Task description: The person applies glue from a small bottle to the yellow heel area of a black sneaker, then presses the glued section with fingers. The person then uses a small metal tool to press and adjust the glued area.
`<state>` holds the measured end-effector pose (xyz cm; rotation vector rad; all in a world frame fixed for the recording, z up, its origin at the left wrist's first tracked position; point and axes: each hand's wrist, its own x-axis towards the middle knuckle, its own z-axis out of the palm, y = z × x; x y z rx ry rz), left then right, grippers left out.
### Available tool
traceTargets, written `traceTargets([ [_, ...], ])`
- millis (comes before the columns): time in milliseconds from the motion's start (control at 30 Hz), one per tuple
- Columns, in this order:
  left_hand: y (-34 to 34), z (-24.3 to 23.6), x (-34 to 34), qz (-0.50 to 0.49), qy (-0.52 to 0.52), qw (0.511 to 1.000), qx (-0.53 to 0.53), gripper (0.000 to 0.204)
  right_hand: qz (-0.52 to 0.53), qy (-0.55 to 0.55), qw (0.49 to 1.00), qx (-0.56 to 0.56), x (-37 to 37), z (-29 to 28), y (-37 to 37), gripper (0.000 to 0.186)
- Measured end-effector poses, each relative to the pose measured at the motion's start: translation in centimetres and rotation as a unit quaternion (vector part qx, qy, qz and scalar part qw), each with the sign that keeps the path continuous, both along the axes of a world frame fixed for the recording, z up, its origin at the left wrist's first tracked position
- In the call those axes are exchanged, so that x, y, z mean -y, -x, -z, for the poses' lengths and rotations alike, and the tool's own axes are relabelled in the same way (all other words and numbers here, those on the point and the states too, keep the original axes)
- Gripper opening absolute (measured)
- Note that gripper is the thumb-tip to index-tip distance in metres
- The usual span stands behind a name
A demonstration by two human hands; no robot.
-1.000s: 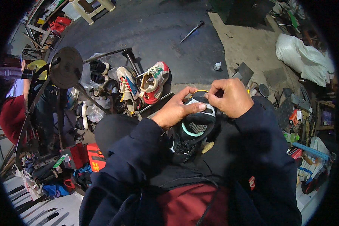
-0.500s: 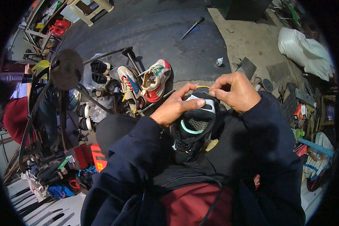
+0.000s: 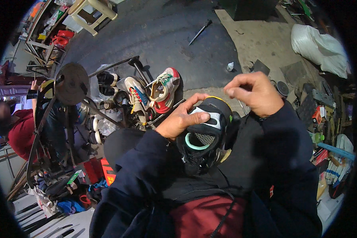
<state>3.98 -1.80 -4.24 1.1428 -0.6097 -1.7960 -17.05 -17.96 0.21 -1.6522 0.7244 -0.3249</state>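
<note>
A black shoe (image 3: 211,127) rests in my lap, toe pointing away. It has a pale mint collar edge, a honeycomb-patterned insole, a white panel and a yellow line along the toe's rim. My left hand (image 3: 177,122) grips it from the left, thumb on the white panel and fingers at the toe. To the right of the toe, my right hand (image 3: 261,95) is raised off the shoe. Its thumb and forefinger are pinched; a thin pale strand or tool seems to hang below them, too fine to name.
Beyond my left hand stand a beige-and-red sneaker (image 3: 166,89) and a beige-and-blue sneaker (image 3: 137,99). A metal stand with a round plate (image 3: 72,84) rises at left, near another person (image 3: 22,133). A small white bottle (image 3: 230,66) and a white sack (image 3: 319,51) are farther right.
My right hand has moved up and to the right, away from the shoe's toe. My left hand keeps its grip, and more of the toe now shows.
</note>
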Motion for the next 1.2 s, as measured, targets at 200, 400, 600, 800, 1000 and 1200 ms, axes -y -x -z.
traceTargets([
  [200, -0.2, -0.2, -0.4, -0.008, 0.017, 0.999, 0.044, 0.078, 0.168, -0.024, 0.975, 0.141, 6.3, 0.0, 6.1, 0.026],
  [400, -0.9, -1.1, -0.9, -0.02, -0.008, 0.996, 0.09, 0.08, 0.346, -0.042, 0.937, -0.016, 10.1, 16.1, 13.8, 0.016],
  [600, -1.7, -0.6, -0.2, -0.062, -0.085, 0.99, 0.095, 0.088, 0.198, 0.107, 0.938, -0.265, 0.8, 34.5, 14.9, 0.01],
  [800, -1.7, 0.2, 1.4, -0.082, -0.145, 0.979, 0.118, 0.093, 0.301, 0.126, 0.91, -0.258, 0.2, 40.4, 14.1, 0.009],
  [1000, -1.7, 1.2, 2.5, -0.068, -0.161, 0.976, 0.127, 0.095, 0.358, 0.105, 0.894, -0.247, 3.8, 43.1, 15.3, 0.009],
  [1200, -1.6, 1.3, 2.6, -0.073, -0.171, 0.972, 0.143, 0.094, 0.265, 0.167, 0.878, -0.362, 4.4, 42.9, 16.6, 0.019],
])
